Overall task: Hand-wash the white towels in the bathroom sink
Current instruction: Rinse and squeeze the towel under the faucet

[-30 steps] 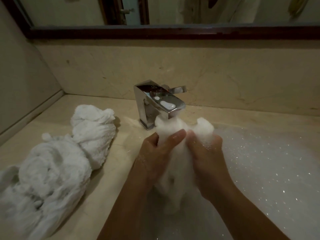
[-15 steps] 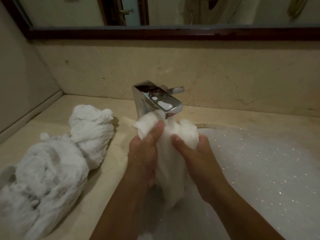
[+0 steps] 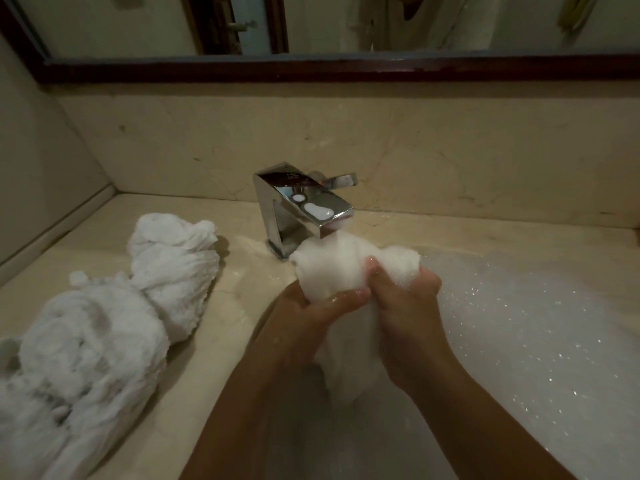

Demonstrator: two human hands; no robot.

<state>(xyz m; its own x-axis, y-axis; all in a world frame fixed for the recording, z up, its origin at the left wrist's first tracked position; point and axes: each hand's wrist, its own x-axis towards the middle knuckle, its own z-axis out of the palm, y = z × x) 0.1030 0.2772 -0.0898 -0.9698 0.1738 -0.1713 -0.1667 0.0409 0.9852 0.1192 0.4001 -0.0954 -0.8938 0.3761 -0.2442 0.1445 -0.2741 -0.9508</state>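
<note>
Over at 9 o'clock from the hands there's a twisted heap of white towels [image 3: 104, 323] lying on the beige counter [image 3: 239, 271], well apart from the basin. Can't tell if those are done or still waiting, though the wrung-looking shape makes me guess done.

Dead center, the left hand [image 3: 304, 320] has its fingers curled round a bunch of the soapy towel [image 3: 343, 268], thumb laid across the front. The towel sits right under the spout of the chrome faucet [image 3: 301, 206] at 12 o'clock, and its tail hangs down between the wrists into the sink [image 3: 460, 250]. I can't make out any water running.

The right hand [image 3: 408, 313] is just beside the left, fingers wrapped tight round its own wad of the same towel, foam on the knuckles. From 3 o'clock on it's all glittery suds [image 3: 536, 341].

So I'd call this the scrub step, two fistfuls of cloth getting rubbed together. Next it probably needs a fresh grip lower down so the hanging part gets worked too, then a rinse and a wring. Best to keep it over the basin so foam doesn't drip on the counter.
</note>
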